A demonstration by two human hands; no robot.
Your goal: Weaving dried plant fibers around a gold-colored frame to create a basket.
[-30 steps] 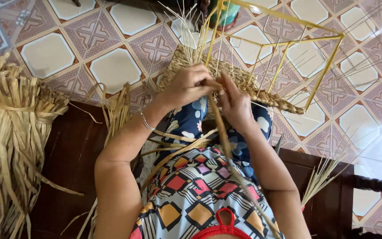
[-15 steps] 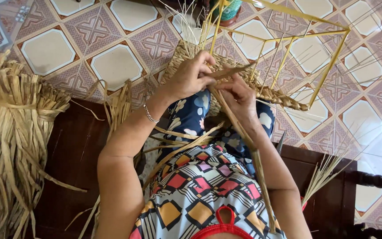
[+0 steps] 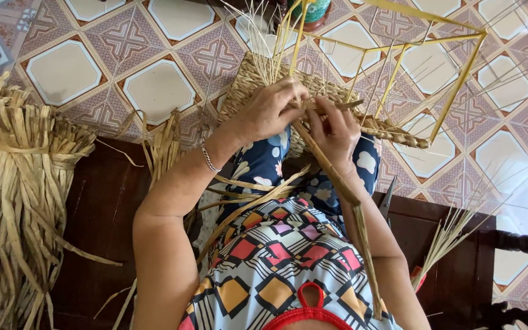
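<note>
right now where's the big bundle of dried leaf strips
In the head view, the big bundle of dried leaf strips stands at far left on the dark wooden bench, beside the person's left arm.

Home craft corner: patterned floor tiles point(image 3: 160, 91), straw bundles point(image 3: 13, 201).

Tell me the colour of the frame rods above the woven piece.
Yellow: the frame rods show best in the head view.

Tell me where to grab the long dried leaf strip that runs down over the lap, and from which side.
Grip the strip just below the right hand, on its bare middle stretch, coming from the person's right. Its top end is pinched between both hands at the woven basket rim. The left hand and left arm block the other side, and the lower end trails loose.
</note>
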